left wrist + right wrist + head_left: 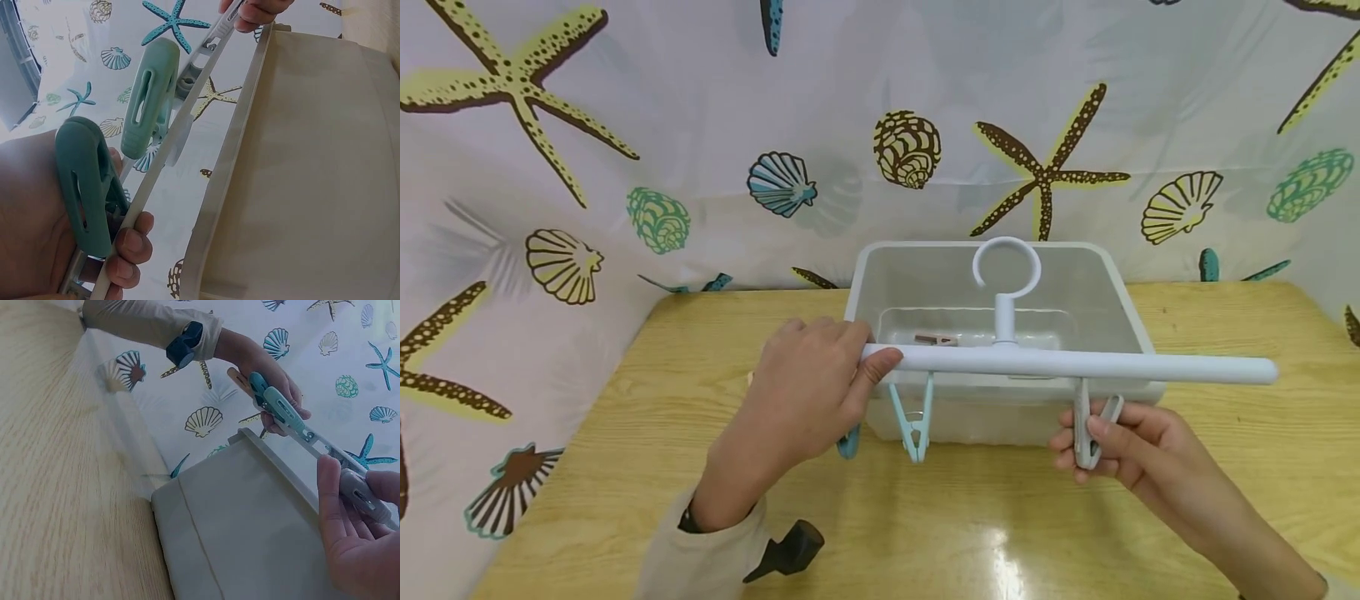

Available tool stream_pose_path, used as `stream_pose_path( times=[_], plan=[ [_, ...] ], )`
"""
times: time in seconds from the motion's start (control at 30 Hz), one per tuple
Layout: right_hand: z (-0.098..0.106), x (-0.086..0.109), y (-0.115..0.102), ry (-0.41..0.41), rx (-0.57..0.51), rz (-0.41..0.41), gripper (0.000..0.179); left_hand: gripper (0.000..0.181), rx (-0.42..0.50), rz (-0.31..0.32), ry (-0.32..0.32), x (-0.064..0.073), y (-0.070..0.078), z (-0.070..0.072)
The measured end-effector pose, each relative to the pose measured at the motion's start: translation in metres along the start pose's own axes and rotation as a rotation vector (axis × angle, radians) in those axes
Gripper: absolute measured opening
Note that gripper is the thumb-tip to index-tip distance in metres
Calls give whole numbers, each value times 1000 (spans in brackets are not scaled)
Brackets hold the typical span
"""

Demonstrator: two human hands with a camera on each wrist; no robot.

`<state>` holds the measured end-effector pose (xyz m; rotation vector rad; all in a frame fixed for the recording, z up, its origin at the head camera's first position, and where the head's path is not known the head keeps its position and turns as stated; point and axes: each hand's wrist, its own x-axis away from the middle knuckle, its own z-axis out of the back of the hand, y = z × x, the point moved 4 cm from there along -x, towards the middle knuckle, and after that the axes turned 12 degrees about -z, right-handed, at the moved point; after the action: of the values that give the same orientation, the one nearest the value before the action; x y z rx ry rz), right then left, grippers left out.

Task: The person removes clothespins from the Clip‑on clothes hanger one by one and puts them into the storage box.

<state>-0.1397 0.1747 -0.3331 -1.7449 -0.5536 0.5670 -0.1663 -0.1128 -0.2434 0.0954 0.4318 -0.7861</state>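
Cannot make out any text, label, brand, number or sign in the head view or either wrist view.
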Motion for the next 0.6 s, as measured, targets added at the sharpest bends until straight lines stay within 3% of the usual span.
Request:
stream_pose_path(
  times=[0.13,0.37,0.6],
  plan=[
    [-1,1,0,7,-7,-1,39,38,14,2,-12,2,1,-1],
    [-4,6,-10,309,287,9,21,39,48,16,-44,1,3,-3],
    [-8,6,-14,389,363,81,16,41,28,20,-36,2,1,0]
  ],
)
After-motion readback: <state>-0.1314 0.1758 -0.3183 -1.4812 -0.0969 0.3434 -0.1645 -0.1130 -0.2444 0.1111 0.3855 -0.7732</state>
